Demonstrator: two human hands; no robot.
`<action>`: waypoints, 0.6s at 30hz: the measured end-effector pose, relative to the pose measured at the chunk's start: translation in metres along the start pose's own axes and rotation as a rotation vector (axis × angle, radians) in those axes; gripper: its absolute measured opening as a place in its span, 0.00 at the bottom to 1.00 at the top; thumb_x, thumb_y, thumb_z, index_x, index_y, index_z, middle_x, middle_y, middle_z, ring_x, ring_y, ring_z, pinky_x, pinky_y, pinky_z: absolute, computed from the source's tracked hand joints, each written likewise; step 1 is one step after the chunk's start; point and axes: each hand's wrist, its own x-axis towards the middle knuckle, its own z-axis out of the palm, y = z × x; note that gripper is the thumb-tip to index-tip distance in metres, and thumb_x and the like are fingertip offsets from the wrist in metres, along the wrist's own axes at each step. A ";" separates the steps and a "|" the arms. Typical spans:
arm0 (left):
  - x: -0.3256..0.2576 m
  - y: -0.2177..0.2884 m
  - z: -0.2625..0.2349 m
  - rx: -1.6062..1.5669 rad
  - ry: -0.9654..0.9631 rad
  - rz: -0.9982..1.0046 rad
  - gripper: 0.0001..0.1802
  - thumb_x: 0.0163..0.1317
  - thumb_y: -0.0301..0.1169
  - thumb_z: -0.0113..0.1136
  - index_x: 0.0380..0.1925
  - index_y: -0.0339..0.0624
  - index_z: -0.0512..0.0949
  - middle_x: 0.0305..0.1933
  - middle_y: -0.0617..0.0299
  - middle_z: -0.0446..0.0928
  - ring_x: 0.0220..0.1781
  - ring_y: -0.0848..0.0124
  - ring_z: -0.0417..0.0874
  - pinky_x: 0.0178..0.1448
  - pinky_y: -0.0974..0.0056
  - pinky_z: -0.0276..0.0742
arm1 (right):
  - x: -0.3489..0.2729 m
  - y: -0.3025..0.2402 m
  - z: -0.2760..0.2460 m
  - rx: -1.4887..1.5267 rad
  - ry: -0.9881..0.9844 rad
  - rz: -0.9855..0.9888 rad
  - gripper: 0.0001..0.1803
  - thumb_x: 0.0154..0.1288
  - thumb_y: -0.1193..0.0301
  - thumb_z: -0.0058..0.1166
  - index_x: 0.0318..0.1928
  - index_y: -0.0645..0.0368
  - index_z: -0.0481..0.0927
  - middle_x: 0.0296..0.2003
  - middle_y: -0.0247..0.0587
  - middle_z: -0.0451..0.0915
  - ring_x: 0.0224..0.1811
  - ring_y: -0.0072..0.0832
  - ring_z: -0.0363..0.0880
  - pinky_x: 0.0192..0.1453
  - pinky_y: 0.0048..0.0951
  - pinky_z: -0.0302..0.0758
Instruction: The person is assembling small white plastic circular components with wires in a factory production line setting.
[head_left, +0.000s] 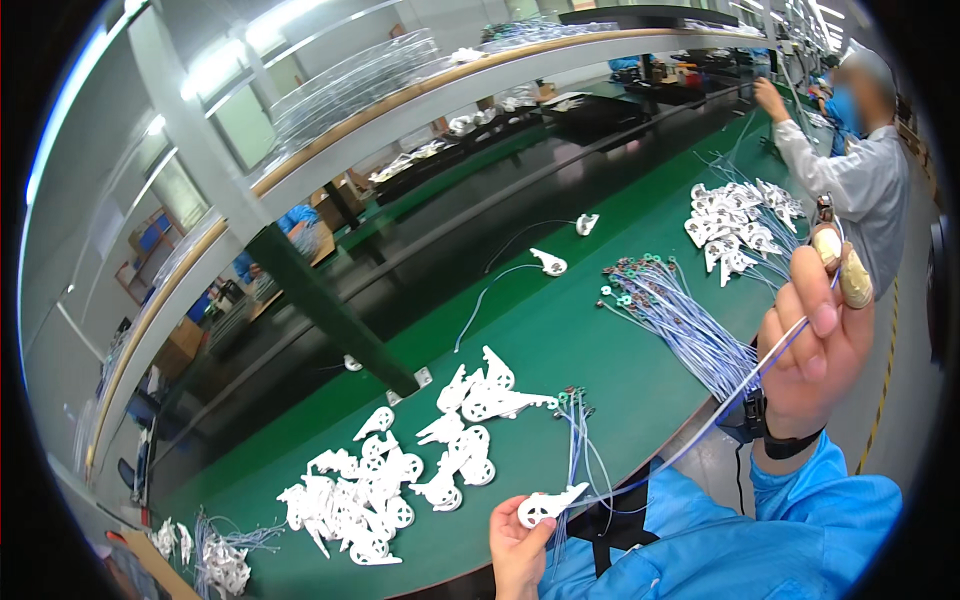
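Overhead, in the head view, the workroom is lit by strip lights, and a long green tabletop (pixel 630 375) is crossed at a slant by the picture. Beyond it, a grey metal shelf with a wooden edge (pixel 500 72) is carried on an upright post (pixel 330 310). By the left hand (pixel 520 550), low near the table's front edge, a white plastic part with a round spoked hub and a pointed arm (pixel 537 509) is pinched between thumb and fingers. From that part, a thin white and violet-blue cable (pixel 722 408) is stretched up to the right hand (pixel 815 330), raised at the right, where it is gripped by curled fingers; yellowish covers (pixel 856 278) are worn on two fingertips. Similar white parts are heaped (pixel 350 505) to the left of the left hand. A bundle of grey-blue cables with green and brown ends (pixel 680 325) is laid between the hands and a second white heap (pixel 730 225). Farther off, a white coat (pixel 865 185) is worn by a co-worker.
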 end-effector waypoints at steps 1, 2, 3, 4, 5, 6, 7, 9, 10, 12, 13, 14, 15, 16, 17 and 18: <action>-0.001 -0.001 -0.006 -0.142 -0.024 -0.097 0.17 0.55 0.15 0.58 0.46 0.35 0.70 0.53 0.44 0.72 0.53 0.60 0.76 0.56 0.61 0.75 | -0.001 0.003 0.002 0.028 -0.049 0.031 0.15 0.76 0.62 0.30 0.49 0.60 0.65 0.25 0.36 0.69 0.13 0.20 0.67 0.15 0.24 0.62; -0.004 -0.003 -0.012 -0.286 -0.049 -0.191 0.20 0.54 0.13 0.57 0.48 0.34 0.69 0.53 0.45 0.73 0.51 0.62 0.78 0.56 0.62 0.76 | -0.003 0.008 0.003 0.045 -0.058 0.043 0.15 0.76 0.62 0.30 0.49 0.60 0.65 0.25 0.36 0.69 0.13 0.20 0.67 0.15 0.24 0.62; -0.005 -0.005 -0.018 -0.338 -0.073 -0.197 0.25 0.56 0.19 0.61 0.54 0.34 0.67 0.53 0.44 0.74 0.50 0.59 0.79 0.55 0.56 0.76 | -0.007 0.014 0.005 0.097 -0.071 0.089 0.14 0.76 0.64 0.29 0.49 0.61 0.62 0.26 0.38 0.68 0.14 0.22 0.66 0.17 0.26 0.64; -0.007 -0.007 -0.024 -0.342 -0.056 -0.185 0.25 0.56 0.19 0.61 0.54 0.34 0.67 0.53 0.44 0.74 0.50 0.59 0.79 0.55 0.56 0.76 | -0.011 0.021 0.007 0.150 -0.084 0.138 0.12 0.76 0.66 0.29 0.49 0.62 0.60 0.27 0.40 0.67 0.14 0.24 0.65 0.20 0.28 0.65; -0.008 -0.008 -0.029 -0.578 -0.108 -0.178 0.26 0.57 0.25 0.62 0.56 0.34 0.67 0.53 0.46 0.74 0.51 0.57 0.78 0.56 0.52 0.75 | -0.015 0.031 0.008 0.182 -0.077 0.159 0.12 0.76 0.66 0.29 0.49 0.62 0.59 0.27 0.40 0.67 0.15 0.24 0.65 0.20 0.28 0.67; -0.010 -0.009 -0.027 -0.808 -0.180 -0.179 0.29 0.59 0.32 0.63 0.58 0.35 0.66 0.54 0.47 0.73 0.52 0.55 0.77 0.57 0.48 0.73 | -0.015 0.030 0.014 0.184 -0.078 0.157 0.12 0.76 0.66 0.29 0.49 0.62 0.59 0.27 0.40 0.67 0.15 0.24 0.65 0.20 0.28 0.67; -0.010 -0.011 -0.026 -0.840 -0.247 -0.196 0.36 0.60 0.45 0.61 0.63 0.41 0.62 0.55 0.52 0.71 0.54 0.54 0.73 0.61 0.42 0.68 | -0.018 0.028 0.015 0.150 0.000 0.157 0.14 0.76 0.64 0.29 0.49 0.61 0.63 0.26 0.38 0.68 0.13 0.22 0.66 0.18 0.26 0.66; -0.011 -0.011 -0.024 -0.954 -0.357 -0.192 0.36 0.61 0.48 0.58 0.65 0.44 0.60 0.54 0.53 0.70 0.54 0.55 0.71 0.62 0.41 0.66 | -0.029 0.029 0.007 0.093 0.116 0.177 0.16 0.75 0.63 0.30 0.49 0.60 0.67 0.24 0.37 0.68 0.12 0.20 0.66 0.15 0.24 0.65; -0.010 -0.008 -0.024 -1.066 -0.471 -0.190 0.37 0.62 0.51 0.56 0.66 0.47 0.59 0.53 0.55 0.68 0.55 0.56 0.69 0.63 0.40 0.64 | -0.033 0.035 0.003 0.104 0.112 0.189 0.16 0.75 0.63 0.30 0.49 0.60 0.67 0.24 0.37 0.68 0.12 0.20 0.66 0.15 0.24 0.65; -0.014 0.000 -0.024 -0.996 -0.439 -0.187 0.38 0.63 0.52 0.54 0.68 0.49 0.56 0.51 0.57 0.66 0.52 0.59 0.67 0.62 0.40 0.65 | -0.040 0.043 -0.004 0.076 0.121 0.212 0.16 0.75 0.63 0.30 0.50 0.59 0.68 0.24 0.36 0.68 0.12 0.20 0.66 0.15 0.23 0.64; -0.014 0.002 -0.023 -0.969 -0.449 -0.195 0.38 0.63 0.53 0.53 0.68 0.49 0.57 0.51 0.57 0.66 0.52 0.59 0.67 0.60 0.42 0.66 | -0.043 0.044 -0.006 0.075 0.141 0.239 0.15 0.75 0.63 0.30 0.49 0.58 0.68 0.23 0.36 0.68 0.12 0.20 0.65 0.15 0.23 0.63; -0.014 0.003 -0.022 -0.942 -0.461 -0.206 0.38 0.63 0.54 0.53 0.68 0.49 0.57 0.51 0.57 0.67 0.52 0.60 0.67 0.57 0.45 0.68 | -0.044 0.042 -0.009 0.076 0.142 0.241 0.15 0.75 0.63 0.30 0.49 0.58 0.68 0.23 0.36 0.68 0.12 0.20 0.65 0.15 0.23 0.63; -0.014 0.002 -0.029 -0.947 -0.452 -0.200 0.38 0.63 0.54 0.53 0.68 0.49 0.57 0.51 0.57 0.67 0.52 0.60 0.67 0.57 0.45 0.68 | -0.043 0.048 -0.003 0.088 0.156 0.249 0.16 0.75 0.63 0.30 0.49 0.58 0.68 0.23 0.36 0.68 0.12 0.21 0.65 0.15 0.23 0.63; -0.012 0.000 -0.036 -0.949 -0.429 -0.202 0.39 0.62 0.54 0.53 0.67 0.48 0.57 0.51 0.58 0.67 0.53 0.60 0.67 0.55 0.47 0.68 | -0.042 0.053 0.001 0.101 0.172 0.256 0.16 0.75 0.63 0.29 0.49 0.59 0.68 0.23 0.36 0.68 0.12 0.21 0.66 0.15 0.24 0.63; -0.011 -0.002 -0.042 -0.951 -0.405 -0.203 0.39 0.61 0.55 0.54 0.67 0.47 0.58 0.52 0.59 0.67 0.53 0.60 0.67 0.52 0.50 0.69 | -0.043 0.058 0.004 0.102 0.167 0.266 0.16 0.75 0.63 0.29 0.49 0.59 0.68 0.23 0.36 0.68 0.12 0.21 0.66 0.15 0.24 0.63; -0.011 -0.004 -0.049 -0.957 -0.398 -0.196 0.39 0.61 0.55 0.54 0.67 0.47 0.58 0.52 0.59 0.67 0.53 0.60 0.67 0.52 0.50 0.69 | -0.044 0.062 0.005 0.129 0.114 0.265 0.16 0.75 0.63 0.29 0.49 0.60 0.67 0.24 0.37 0.68 0.12 0.22 0.66 0.16 0.25 0.64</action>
